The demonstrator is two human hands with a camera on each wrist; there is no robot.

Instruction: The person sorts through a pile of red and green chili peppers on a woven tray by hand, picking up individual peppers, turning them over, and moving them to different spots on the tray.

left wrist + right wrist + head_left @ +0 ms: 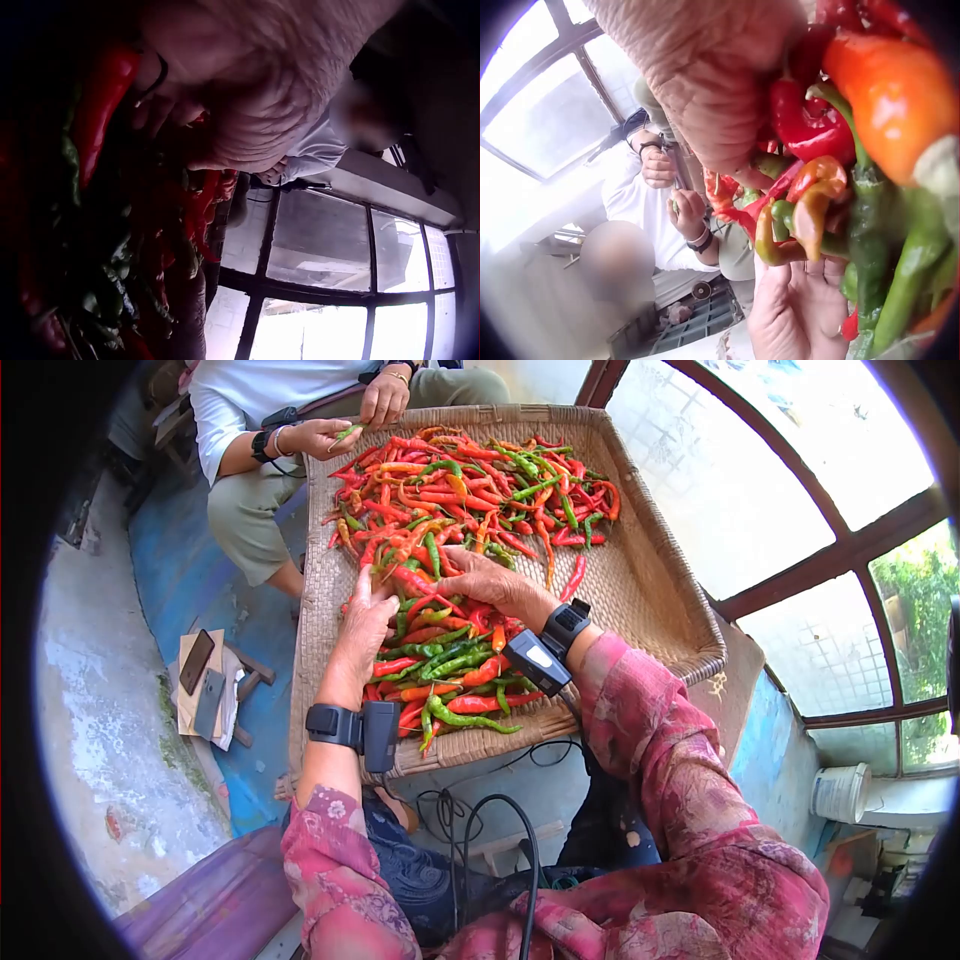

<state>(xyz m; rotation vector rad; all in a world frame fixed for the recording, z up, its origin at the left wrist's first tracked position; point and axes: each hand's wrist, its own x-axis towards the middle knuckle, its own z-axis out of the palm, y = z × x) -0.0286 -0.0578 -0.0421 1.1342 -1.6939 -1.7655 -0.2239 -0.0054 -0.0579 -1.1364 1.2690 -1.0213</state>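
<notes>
Red, green and orange chili peppers (455, 510) lie heaped in a woven tray (650, 580). At the pile's left side, my left hand (362, 628) touches peppers, its palm partly visible in the right wrist view (799, 311). My right hand (495, 585) lies across the pile from the right, its fingertips partly hidden among peppers. Several peppers sit between the two hands; a curled orange one (814, 214) shows close up there. Nearer the tray's front edge, green and red peppers (450, 670) lie roughly sideways. The left wrist view is dark, with my left hand (247, 90) over peppers.
Across the tray's left corner sits another person, whose hands (330, 438) hold a green pepper. Two phones (197, 660) rest on a small stool at left. Black cables (470, 800) hang below the tray's front. Windows (740, 470) and a white bucket (841, 792) stand at right.
</notes>
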